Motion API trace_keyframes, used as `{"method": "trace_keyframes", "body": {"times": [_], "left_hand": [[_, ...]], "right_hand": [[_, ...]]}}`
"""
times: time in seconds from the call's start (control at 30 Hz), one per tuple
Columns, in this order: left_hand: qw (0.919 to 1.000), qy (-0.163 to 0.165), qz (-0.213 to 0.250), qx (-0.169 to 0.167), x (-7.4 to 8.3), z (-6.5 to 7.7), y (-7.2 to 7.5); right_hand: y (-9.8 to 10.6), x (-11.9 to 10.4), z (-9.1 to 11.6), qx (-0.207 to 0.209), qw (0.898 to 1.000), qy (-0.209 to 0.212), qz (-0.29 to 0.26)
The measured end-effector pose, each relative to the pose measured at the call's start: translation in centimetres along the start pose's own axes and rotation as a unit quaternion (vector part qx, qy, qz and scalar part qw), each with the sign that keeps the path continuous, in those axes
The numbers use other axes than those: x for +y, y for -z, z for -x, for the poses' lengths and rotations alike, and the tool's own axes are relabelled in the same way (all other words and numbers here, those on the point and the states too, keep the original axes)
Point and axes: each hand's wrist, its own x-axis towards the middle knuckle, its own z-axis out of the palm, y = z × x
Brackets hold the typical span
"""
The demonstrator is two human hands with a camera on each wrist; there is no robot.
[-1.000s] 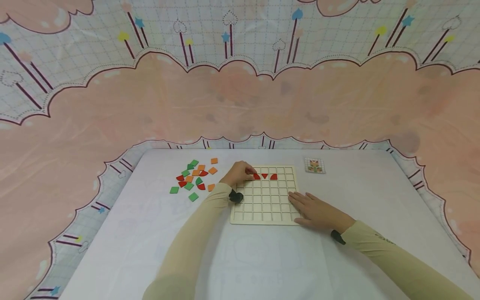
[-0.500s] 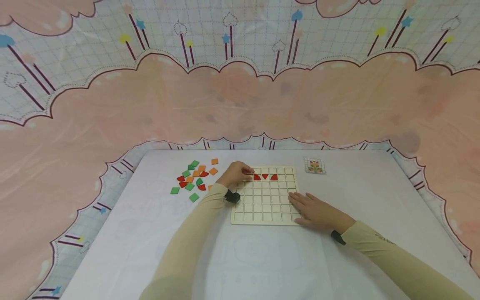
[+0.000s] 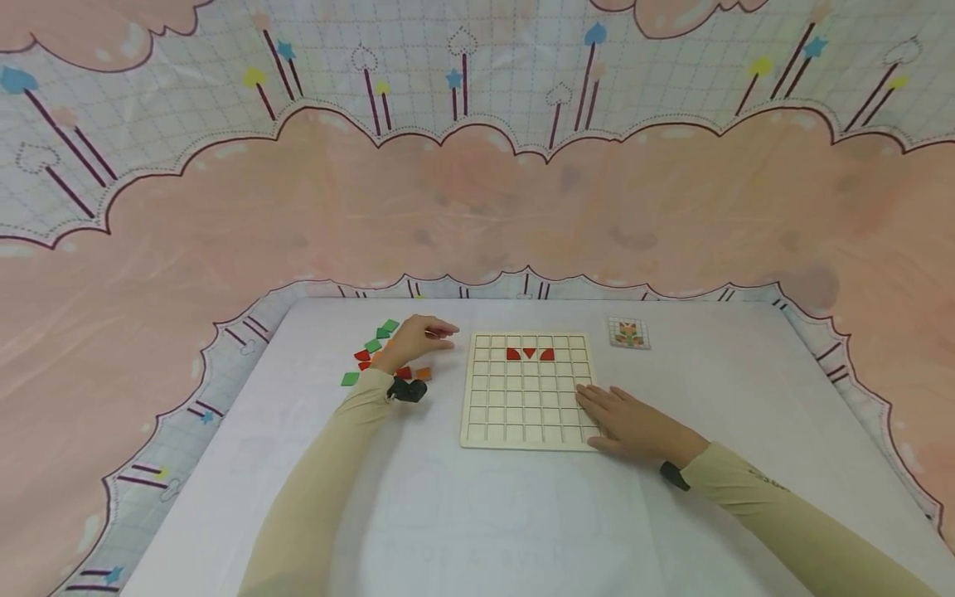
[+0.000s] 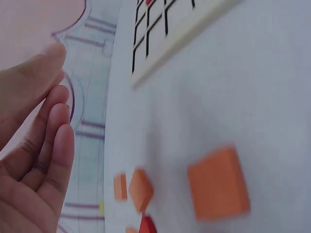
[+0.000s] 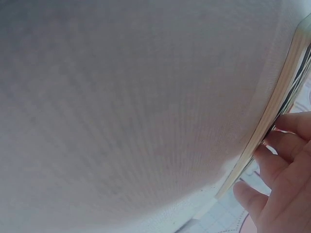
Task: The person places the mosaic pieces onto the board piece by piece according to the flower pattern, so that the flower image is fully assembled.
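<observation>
My left hand point(image 3: 414, 342) hovers over the scattered tiles left of the board, thumb and fingers apart with nothing between them. Its relaxed fingers point(image 4: 62, 145) show in the left wrist view above several orange tiles, one a square tile point(image 4: 218, 183). My right hand point(image 3: 634, 423) lies flat on the right edge of the pale wooden grid board point(image 3: 515, 406); its fingertips point(image 5: 265, 154) touch that edge in the right wrist view. In an upper row of the board sit a red quarter-round tile point(image 3: 513, 354), a red triangle point(image 3: 529, 353) and another red quarter-round tile point(image 3: 548, 355).
Green tiles point(image 3: 373, 346) and red tiles point(image 3: 361, 356) lie around the left hand, partly hidden by it. A small pattern card point(image 3: 629, 332) with a flower picture lies behind the board at the right. A printed cloth point(image 3: 477, 207) hangs behind the white table point(image 3: 522, 522).
My left hand has moved left from the board's upper left corner to above the loose tiles. The three red tiles on the board and my right hand stay in place.
</observation>
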Motion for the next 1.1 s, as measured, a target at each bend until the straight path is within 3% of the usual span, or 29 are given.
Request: {"method": "trace_keyframes", "body": {"times": [0.17, 0.3, 0.63, 0.8, 1.1], "left_hand": [[0.9992, 0.029, 0.017, 0.023, -1.6, 1.6, 2.0], [0.9979, 0.061, 0.011, 0.018, -2.6, 2.7, 2.5], [0.9985, 0.049, 0.015, -0.02, -3.3, 4.8, 1.5], [0.9985, 0.043, -0.009, -0.032, -3.5, 5.2, 0.9], [0.9972, 0.047, -0.052, -0.027, -3.4, 5.5, 0.3]], "right_hand": [[-0.2, 0.1, 0.0, -0.003, 1.0, -0.005, -0.004], [-0.1, 0.1, 0.0, 0.0, 1.0, -0.005, -0.007], [0.0, 0.0, 0.0, -0.002, 1.0, -0.004, -0.008], [0.1, -0.1, -0.1, -0.002, 1.0, -0.006, -0.011], [0.0, 0.1, 0.0, 0.001, 1.0, -0.006, -0.009]]}}
